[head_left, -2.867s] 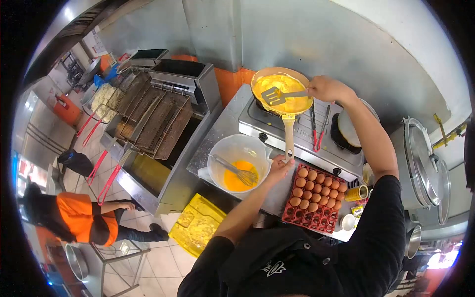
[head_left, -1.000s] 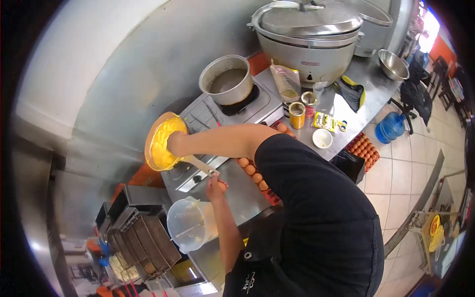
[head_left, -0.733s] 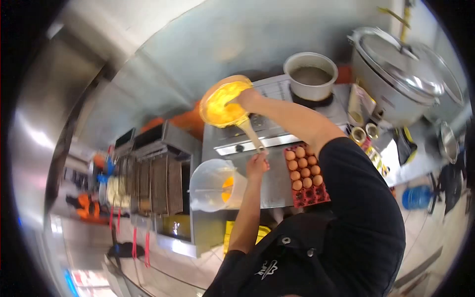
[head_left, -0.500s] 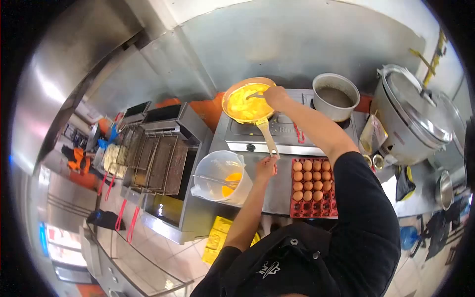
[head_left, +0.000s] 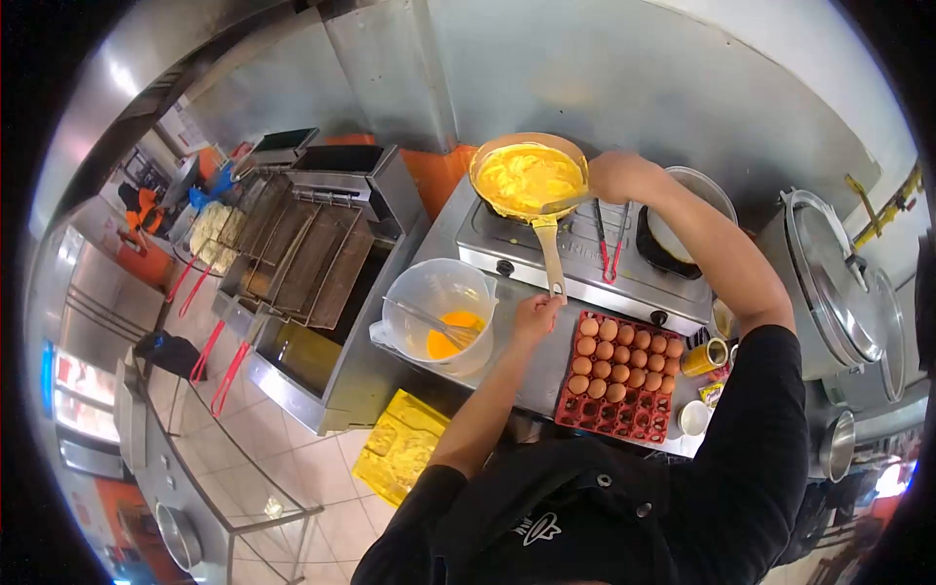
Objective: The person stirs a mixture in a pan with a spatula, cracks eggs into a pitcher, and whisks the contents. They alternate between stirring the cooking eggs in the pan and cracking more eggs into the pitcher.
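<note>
My left hand (head_left: pixel 536 318) is closed around the end of the tan handle (head_left: pixel 550 249) of a frying pan (head_left: pixel 480 161). Soft yellow scrambled egg (head_left: pixel 531 175) fills this pan, which sits on the left burner of a steel gas stove (head_left: pixel 507 244). In my right hand (head_left: pixel 622 177) is a grey spatula (head_left: pixel 567 204), its blade at the pan's right front rim. A clear plastic pitcher (head_left: pixel 402 327) holds beaten egg (head_left: pixel 447 343) and a wire whisk (head_left: pixel 419 312), left of my left hand. Brown eggs (head_left: pixel 619 356) fill part of a red egg tray (head_left: pixel 609 419).
Red-handled tongs (head_left: pixel 611 255) lie on the stove, beside a pot (head_left: pixel 707 185) partly behind my right arm. A large lidded cooker (head_left: pixel 809 292) stands at right. On the left is a fryer with wire baskets (head_left: pixel 307 253); a yellow crate (head_left: pixel 400 444) is on the floor.
My right hand has drawn the spatula from the middle of the egg to the pan's right front edge. My left hand keeps its grip on the handle. The camera view has shifted.
</note>
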The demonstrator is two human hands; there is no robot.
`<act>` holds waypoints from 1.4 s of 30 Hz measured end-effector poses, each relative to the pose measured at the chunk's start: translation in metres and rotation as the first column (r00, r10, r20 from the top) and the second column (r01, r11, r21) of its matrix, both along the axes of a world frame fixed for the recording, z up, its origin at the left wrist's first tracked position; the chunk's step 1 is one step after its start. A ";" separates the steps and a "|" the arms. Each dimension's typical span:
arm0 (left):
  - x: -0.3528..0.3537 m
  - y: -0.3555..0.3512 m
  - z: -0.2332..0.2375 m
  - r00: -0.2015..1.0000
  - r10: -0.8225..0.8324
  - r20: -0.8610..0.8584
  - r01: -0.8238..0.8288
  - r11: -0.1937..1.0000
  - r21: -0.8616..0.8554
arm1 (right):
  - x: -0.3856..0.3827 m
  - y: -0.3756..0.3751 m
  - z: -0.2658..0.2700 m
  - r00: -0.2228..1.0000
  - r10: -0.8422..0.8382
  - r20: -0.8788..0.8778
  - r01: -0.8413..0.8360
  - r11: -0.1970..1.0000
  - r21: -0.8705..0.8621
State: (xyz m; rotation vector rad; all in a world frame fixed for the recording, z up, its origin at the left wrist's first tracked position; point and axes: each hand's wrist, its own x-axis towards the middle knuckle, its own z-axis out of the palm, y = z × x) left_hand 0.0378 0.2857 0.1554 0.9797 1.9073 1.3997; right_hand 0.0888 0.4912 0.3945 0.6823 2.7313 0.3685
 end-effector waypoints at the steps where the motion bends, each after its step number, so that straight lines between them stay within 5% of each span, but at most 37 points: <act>1: -0.002 0.003 -0.009 0.989 0.007 -0.147 -0.002 0.999 0.036 | -0.002 0.013 -0.011 0.997 0.055 0.058 -0.055 0.998 0.006; 3: -0.001 0.002 -0.013 0.957 0.022 -0.288 -0.002 0.997 0.071 | -0.009 0.027 -0.034 0.997 0.053 0.058 -0.053 0.999 -0.001; 6: -0.002 -0.002 -0.013 1.000 -0.013 -0.023 0.016 0.988 0.156 | -0.015 0.041 -0.055 0.998 0.054 0.019 -0.054 0.999 -0.004; 8: -0.003 -0.002 -0.019 0.934 0.025 -0.357 0.040 0.984 0.174 | -0.022 0.048 -0.066 0.998 0.070 -0.007 -0.070 0.998 0.001; 9: -0.004 -0.001 -0.022 0.934 0.027 -0.356 0.037 0.985 0.170 | -0.026 0.051 -0.071 0.999 0.054 -0.005 -0.054 0.999 -0.004; 11: -0.004 0.004 -0.028 1.000 -0.024 0.014 0.021 0.989 0.145 | -0.036 0.061 -0.082 0.999 0.037 -0.007 -0.037 0.999 -0.012; 15: -0.001 0.003 -0.027 0.985 -0.037 0.171 -0.008 0.968 0.251 | -0.046 0.074 -0.106 0.991 0.084 -0.100 -0.082 0.996 0.014; 17: 0.001 -0.006 0.002 1.000 -0.010 -0.017 0.011 0.998 0.055 | -0.052 0.080 -0.119 0.989 0.084 -0.120 -0.080 0.996 0.039; 19: 0.000 -0.007 0.011 1.000 -0.010 -0.006 0.010 1.000 0.000 | -0.059 0.094 -0.135 0.934 0.010 -0.358 0.027 0.995 0.099; 22: 0.001 -0.010 0.028 0.999 0.023 -0.040 -0.025 0.999 -0.048 | -0.047 0.074 -0.080 0.922 -0.035 -0.386 0.040 0.999 0.005; 30: 0.001 0.014 -0.040 0.996 0.059 0.068 -0.060 0.998 0.015 | -0.014 0.017 0.039 0.996 0.059 -0.072 -0.050 0.990 0.133; 35: 0.010 0.015 -0.042 0.984 0.156 0.080 -0.158 0.987 0.016 | -0.026 0.009 0.026 0.981 0.100 0.165 -0.136 0.965 0.225; 39: 0.017 0.015 -0.041 0.974 0.224 0.014 -0.225 0.972 0.067 | -0.033 0.031 -0.007 0.977 0.179 0.116 -0.200 0.956 0.212; 42: 0.019 0.015 -0.040 0.968 0.197 0.153 -0.208 0.976 0.059 | -0.041 0.051 -0.022 0.980 0.168 0.105 -0.191 0.946 0.261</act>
